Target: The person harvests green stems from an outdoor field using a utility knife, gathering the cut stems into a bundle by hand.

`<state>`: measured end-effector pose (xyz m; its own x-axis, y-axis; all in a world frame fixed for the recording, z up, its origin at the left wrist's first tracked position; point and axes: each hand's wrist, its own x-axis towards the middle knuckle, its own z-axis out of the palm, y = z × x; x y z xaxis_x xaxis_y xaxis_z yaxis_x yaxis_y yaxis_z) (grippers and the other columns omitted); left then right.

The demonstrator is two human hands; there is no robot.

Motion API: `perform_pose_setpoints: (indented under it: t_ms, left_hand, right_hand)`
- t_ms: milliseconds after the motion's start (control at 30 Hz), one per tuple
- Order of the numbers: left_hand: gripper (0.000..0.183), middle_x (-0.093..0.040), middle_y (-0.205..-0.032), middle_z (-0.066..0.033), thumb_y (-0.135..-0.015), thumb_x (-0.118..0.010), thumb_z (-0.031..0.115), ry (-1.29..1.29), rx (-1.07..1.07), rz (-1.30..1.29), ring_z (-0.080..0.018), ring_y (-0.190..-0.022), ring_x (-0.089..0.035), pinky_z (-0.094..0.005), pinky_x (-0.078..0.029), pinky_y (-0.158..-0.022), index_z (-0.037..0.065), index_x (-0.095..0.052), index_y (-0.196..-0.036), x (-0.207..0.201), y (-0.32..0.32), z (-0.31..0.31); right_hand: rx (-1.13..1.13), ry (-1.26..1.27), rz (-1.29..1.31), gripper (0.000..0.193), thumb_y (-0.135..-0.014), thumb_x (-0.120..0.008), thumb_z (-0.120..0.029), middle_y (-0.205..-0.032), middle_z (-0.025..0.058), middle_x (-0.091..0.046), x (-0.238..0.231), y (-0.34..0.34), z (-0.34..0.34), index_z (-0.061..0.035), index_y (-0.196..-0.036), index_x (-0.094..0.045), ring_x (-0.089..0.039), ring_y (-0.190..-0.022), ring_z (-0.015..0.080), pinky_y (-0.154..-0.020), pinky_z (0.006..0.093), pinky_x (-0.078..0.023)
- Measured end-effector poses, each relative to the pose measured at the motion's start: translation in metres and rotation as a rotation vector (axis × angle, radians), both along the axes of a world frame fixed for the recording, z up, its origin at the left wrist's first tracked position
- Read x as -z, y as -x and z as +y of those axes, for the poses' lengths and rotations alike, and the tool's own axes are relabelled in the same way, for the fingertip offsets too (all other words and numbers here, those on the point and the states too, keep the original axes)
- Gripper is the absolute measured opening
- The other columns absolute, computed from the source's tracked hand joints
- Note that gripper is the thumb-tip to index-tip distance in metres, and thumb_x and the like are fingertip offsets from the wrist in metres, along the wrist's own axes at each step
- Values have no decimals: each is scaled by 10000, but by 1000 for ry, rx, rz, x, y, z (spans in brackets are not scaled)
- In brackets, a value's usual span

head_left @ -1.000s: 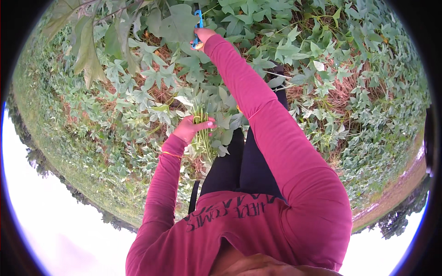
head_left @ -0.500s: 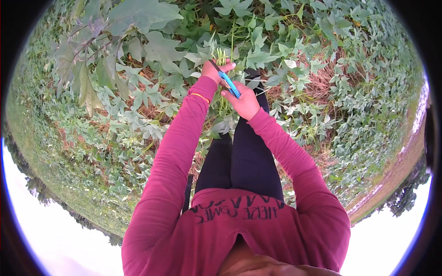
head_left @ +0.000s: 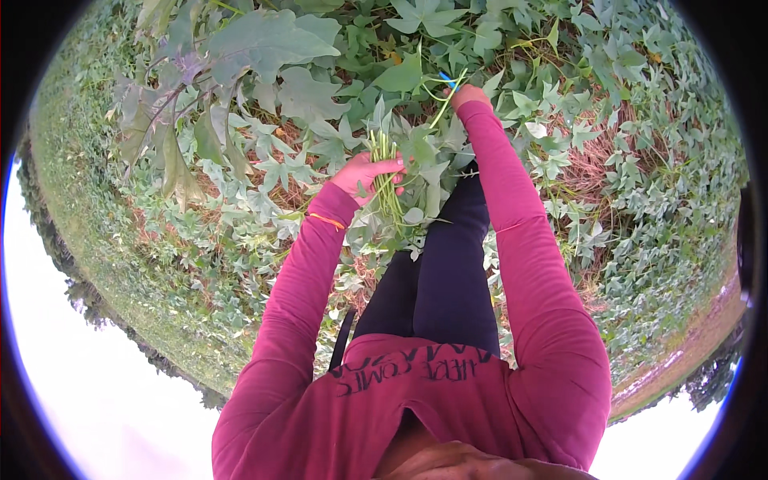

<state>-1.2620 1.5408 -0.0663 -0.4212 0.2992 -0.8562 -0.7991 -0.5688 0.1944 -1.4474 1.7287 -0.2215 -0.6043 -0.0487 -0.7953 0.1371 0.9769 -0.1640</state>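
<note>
My left hand (head_left: 362, 178) is closed round a bunch of leafy green stems (head_left: 386, 172), with its thumb across them. The cut ends point away from me, and leaves hang below the fist. Farther out and to the right, my right hand (head_left: 470, 97) reaches into the vines, its fingers closed and partly hidden. From it sticks the blue handle of a knife (head_left: 447, 79); I cannot make out the blade. A pale green stem (head_left: 445, 102) runs beside that hand, but whether the fingers grip it is unclear.
Low leafy vines (head_left: 664, 184) spread all round, with dry brown straw (head_left: 596, 160) showing between them. A taller plant with broad leaves (head_left: 272, 44) stands at the far left. My legs (head_left: 452, 288) in dark trousers stand among the vines.
My hands have moved apart. The right one has gone outward and right with the knife, while the left has drawn nearer to me, still holding the bunch of stems.
</note>
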Motion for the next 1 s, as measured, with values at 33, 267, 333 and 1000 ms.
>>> perform_pose_setpoints:
  t_ms: [33, 267, 333, 1000]
  left_hand:
    - [218, -597, -839, -21, -901, -689, 114, 11, -20, 4, -140, -740, -603, -379, -572, -710, 17, -608, -1079, -5, -11, -4]
    - [225, -671, -975, -75, -896, -705, 119, 18, 64, -21, -118, -732, -612, -341, -602, -666, 13, -620, -1075, -24, -18, 26]
    - [267, -680, -991, -56, -901, -705, 144, 14, 87, -15, -112, -745, -604, -336, -593, -673, 25, -629, -1128, -26, -17, 30]
    - [348, -682, -1027, -90, -886, -707, 76, 371, -234, 150, -191, -897, -677, -372, -599, -726, 5, -620, -1216, -80, -107, -31]
  right_hand:
    - [264, 191, -127, 439, -927, -594, -430, -1144, 186, -684, -11, -16, -2, -43, -1116, -677, -692, -1011, 312, -840, 417, -547]
    - [1292, 1321, -406, 316, -980, -601, -256, -991, 128, -705, -133, -93, -13, -3, -1169, -622, -683, -806, 182, -670, 307, -520]
    - [1261, 1347, -162, 278, -960, -629, -203, -935, 114, -708, -153, -82, -2, 1, -1150, -641, -637, -705, 152, -641, 263, -513]
    - [310, 1509, 272, 261, -850, -693, -116, -792, 16, -670, -200, 55, -224, -62, -1104, -723, -603, -666, 129, -631, 312, -491]
